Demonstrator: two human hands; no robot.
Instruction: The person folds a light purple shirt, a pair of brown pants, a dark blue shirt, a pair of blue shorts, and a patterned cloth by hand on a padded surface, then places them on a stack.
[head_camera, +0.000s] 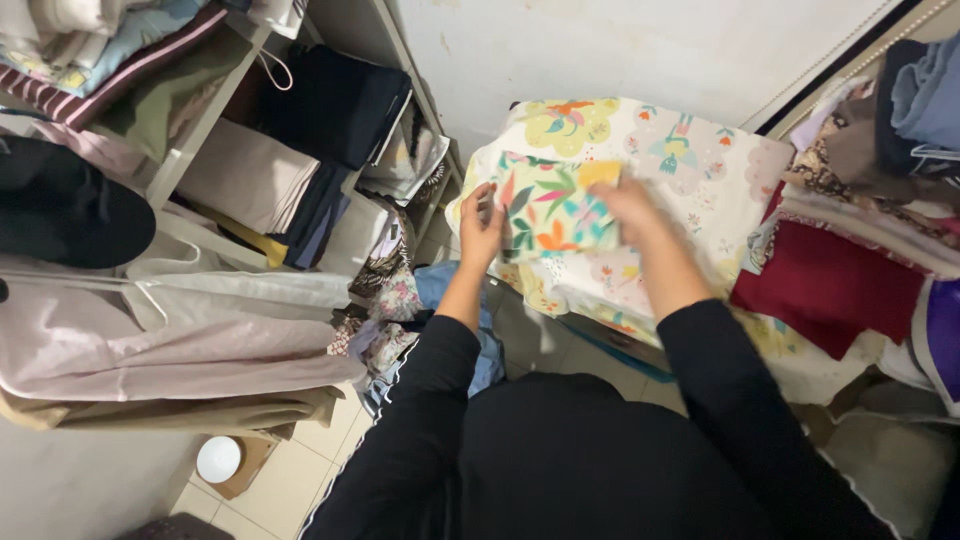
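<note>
So from the head camera looking down, both hands are on a small folded cloth (552, 208) with a bright leaf and flower print in green, pink and orange. The left hand (482, 226) grips its left edge, fingers curled over it, and the right hand (625, 204) presses down on its right side near a yellow corner, though that hand is a bit blurred. The folded piece sits on top of a bigger pale floral sheet (690, 160) spread over a pile against the white wall. Just right of it there's a dark red fabric (825, 285) and more stacked clothes. On the left, a shelf (200, 125) holds folded beige and dark textiles, with pinkish cloth (150, 340) draped below.
</note>
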